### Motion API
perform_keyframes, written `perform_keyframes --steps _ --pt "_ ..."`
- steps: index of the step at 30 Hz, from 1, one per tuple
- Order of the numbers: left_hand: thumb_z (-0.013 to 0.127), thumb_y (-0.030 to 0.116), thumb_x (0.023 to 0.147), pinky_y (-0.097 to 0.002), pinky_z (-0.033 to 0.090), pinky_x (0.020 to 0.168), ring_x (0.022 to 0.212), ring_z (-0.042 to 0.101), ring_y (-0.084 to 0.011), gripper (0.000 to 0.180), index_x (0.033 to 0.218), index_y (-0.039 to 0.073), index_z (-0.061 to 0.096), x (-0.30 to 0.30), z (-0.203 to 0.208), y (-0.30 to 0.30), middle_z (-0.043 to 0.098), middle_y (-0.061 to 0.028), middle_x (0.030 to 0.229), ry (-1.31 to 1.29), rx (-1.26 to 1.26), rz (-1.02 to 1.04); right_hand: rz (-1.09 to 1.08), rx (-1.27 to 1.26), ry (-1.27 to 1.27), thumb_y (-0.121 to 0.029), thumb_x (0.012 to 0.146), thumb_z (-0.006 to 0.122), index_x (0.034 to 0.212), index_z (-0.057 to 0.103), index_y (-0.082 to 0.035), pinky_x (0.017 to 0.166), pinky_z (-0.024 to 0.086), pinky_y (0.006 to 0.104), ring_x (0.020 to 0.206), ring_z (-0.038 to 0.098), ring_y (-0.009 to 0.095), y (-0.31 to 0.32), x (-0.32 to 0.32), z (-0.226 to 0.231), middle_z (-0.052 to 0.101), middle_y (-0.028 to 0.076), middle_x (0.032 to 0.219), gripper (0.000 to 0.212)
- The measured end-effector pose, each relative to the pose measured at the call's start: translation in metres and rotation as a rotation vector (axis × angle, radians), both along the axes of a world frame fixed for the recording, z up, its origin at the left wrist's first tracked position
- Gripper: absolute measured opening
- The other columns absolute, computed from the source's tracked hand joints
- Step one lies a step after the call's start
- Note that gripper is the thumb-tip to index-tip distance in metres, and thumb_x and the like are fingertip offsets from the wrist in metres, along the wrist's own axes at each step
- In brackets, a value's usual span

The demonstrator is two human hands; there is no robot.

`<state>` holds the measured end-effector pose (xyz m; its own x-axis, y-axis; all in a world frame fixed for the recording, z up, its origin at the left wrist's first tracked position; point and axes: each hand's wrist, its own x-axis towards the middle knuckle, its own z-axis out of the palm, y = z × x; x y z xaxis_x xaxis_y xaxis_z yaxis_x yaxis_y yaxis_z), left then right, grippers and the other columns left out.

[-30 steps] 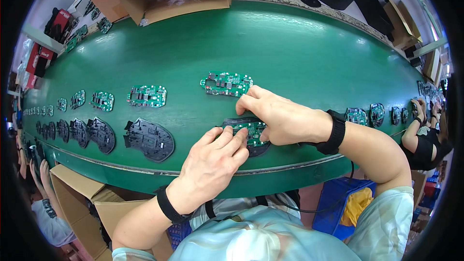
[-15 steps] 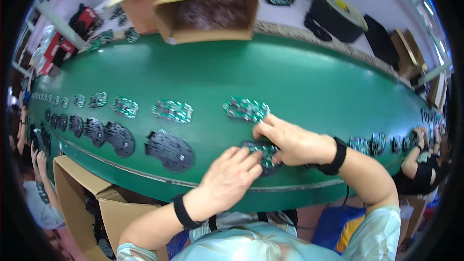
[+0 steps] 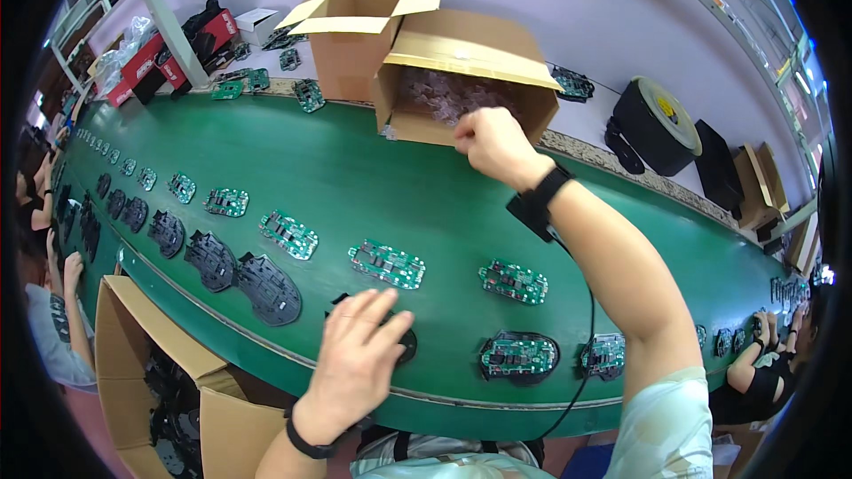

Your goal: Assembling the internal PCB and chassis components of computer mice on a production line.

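Observation:
My left hand [image 3: 359, 355] is over a black plastic shell [image 3: 408, 346] on the green bench, its fingers stretched out and hiding most of the shell. Whether they touch it I cannot tell. My right hand [image 3: 499, 144] is raised at the mouth of a cardboard box [image 3: 470, 49] of clear plastic pieces [image 3: 453, 93]. Its fingers are curled together, and anything inside them is hidden. Beyond my left hand lies a green circuit board [image 3: 387, 264], with another board [image 3: 514, 282] to its right. Nearer me, a board [image 3: 519, 356] sits in a black shell.
Rows of boards [image 3: 288, 235] and black shells [image 3: 269, 291] run left along the green bench [image 3: 293, 146]. A carton of black parts [image 3: 160, 319] stands at the lower left. A dark cable [image 3: 581, 381] hangs from my right wrist. Other people work at both ends.
My right hand has left the board and shell and moved up and away to the box. My left hand has shifted left over another shell. The view has turned.

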<state>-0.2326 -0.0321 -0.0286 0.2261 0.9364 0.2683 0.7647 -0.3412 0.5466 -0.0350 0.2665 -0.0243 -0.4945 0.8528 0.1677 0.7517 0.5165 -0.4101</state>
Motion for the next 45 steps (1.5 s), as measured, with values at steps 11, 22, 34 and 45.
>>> perform_keyframes --steps 11,22,34,45 --pt "0.086 0.005 0.072 -0.0494 0.042 0.114 0.139 0.046 -0.041 0.072 0.139 0.007 0.062 -0.061 -0.009 -0.005 0.048 -0.0171 0.156 -0.008 -0.291 -0.012 -0.144 0.088 -0.159 -0.015 0.082 0.078 0.1 0.074 -0.011 0.096 0.052 0.0471 0.109 0.064 0.038 0.077 -0.034 -0.053 0.072 0.015 0.107 0.019" --pt "0.088 0.005 0.068 -0.0451 0.051 0.098 0.116 0.056 -0.0372 0.064 0.128 0.004 0.067 -0.038 -0.008 -0.01 0.057 -0.0166 0.137 -0.047 -0.252 -0.005 -0.102 0.005 -0.251 -0.02 0.08 0.081 0.09 0.073 -0.015 0.098 0.053 0.047 0.112 0.066 0.035 0.072 -0.03 -0.038 0.071 0.012 0.109 0.014" --pt "0.086 -0.001 0.064 -0.0457 0.049 0.099 0.113 0.055 -0.0377 0.068 0.128 0.001 0.066 -0.049 -0.015 0.0 0.057 -0.0176 0.136 -0.048 -0.227 -0.092 0.093 -0.375 0.167 -0.011 0.086 0.08 0.094 0.076 0.002 0.073 0.057 0.0366 0.076 0.071 0.02 -0.06 -0.031 0.028 0.074 0.012 0.079 0.016" --pt "0.086 -0.002 0.065 -0.0458 0.049 0.097 0.112 0.056 -0.0371 0.066 0.127 0.001 0.067 -0.043 -0.02 -0.01 0.059 -0.0175 0.128 -0.032 -0.172 -0.052 0.221 -0.279 0.154 -0.001 0.085 0.073 0.095 0.063 -0.001 0.069 0.056 0.0442 0.078 0.07 0.037 -0.251 -0.036 0.001 0.069 0.017 0.081 0.014"
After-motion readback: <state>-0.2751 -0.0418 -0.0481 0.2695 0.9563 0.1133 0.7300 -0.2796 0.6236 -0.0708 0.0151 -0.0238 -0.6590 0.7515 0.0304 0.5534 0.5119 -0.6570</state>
